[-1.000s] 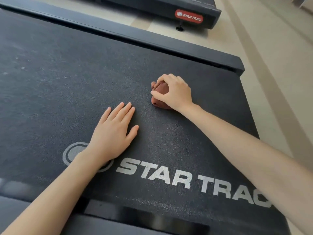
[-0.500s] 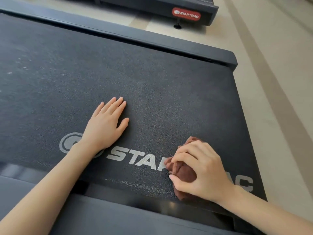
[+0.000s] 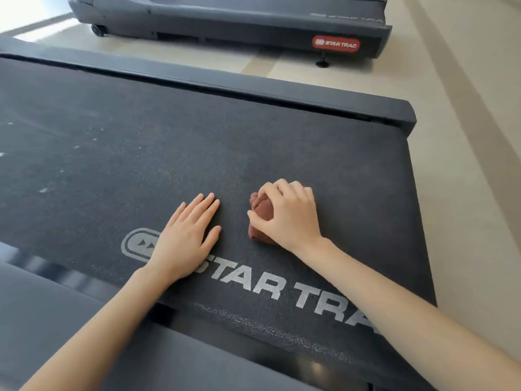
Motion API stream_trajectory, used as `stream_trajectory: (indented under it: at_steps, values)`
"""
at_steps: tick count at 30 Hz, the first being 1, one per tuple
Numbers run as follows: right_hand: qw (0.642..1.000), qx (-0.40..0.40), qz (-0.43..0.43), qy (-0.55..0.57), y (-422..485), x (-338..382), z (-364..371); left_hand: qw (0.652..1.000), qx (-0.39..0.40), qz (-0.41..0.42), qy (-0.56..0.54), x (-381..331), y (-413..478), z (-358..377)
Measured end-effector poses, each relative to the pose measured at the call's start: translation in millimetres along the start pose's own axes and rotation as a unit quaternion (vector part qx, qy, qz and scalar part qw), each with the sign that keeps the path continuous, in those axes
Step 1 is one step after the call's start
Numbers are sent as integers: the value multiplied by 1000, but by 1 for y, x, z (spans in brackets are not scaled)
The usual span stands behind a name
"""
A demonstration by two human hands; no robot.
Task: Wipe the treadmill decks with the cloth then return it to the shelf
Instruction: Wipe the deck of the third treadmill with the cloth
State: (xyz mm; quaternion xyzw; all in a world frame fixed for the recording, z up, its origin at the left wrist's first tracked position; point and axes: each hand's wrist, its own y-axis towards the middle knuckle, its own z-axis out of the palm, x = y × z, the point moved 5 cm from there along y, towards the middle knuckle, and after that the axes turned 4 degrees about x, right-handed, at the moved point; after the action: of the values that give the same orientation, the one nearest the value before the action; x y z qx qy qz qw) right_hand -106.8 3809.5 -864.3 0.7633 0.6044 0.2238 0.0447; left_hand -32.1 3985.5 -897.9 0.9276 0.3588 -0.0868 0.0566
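Now the right hand (image 3: 290,214) grips the bunched cloth (image 3: 260,214) against the deck (image 3: 141,142), while the left hand (image 3: 186,238) lies flat beside it, fingers straight.

The right hand (image 3: 287,218) covers most of the crumpled reddish-brown cloth (image 3: 262,210); the top edge crops the far grey treadmill (image 3: 225,24).

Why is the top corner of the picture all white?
Head view: strong light washes out the floor at top left; a small glare patch sits on the glossy trim at the bottom; the cloth and right hand look sharp.
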Motion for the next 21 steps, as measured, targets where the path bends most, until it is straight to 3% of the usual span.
stream_trajectory:
  at_steps: [5, 8, 16, 21]
  values:
    - [995, -9, -82, 59, -109, 28, -27, 1000, 16, 0, 16, -2, 0, 1]
    - [993, -16, -103, 51, -125, 39, -27, 997, 40, 49, 34, 4, -7, -3]
    - [994, -14, -91, 50, -14, 93, 27, 994, 37, 51, 88, 78, -32, -37]
    - [1000, 14, -6, -14, 79, 117, 69, 995, 24, 42, 87, 135, -26, -56]
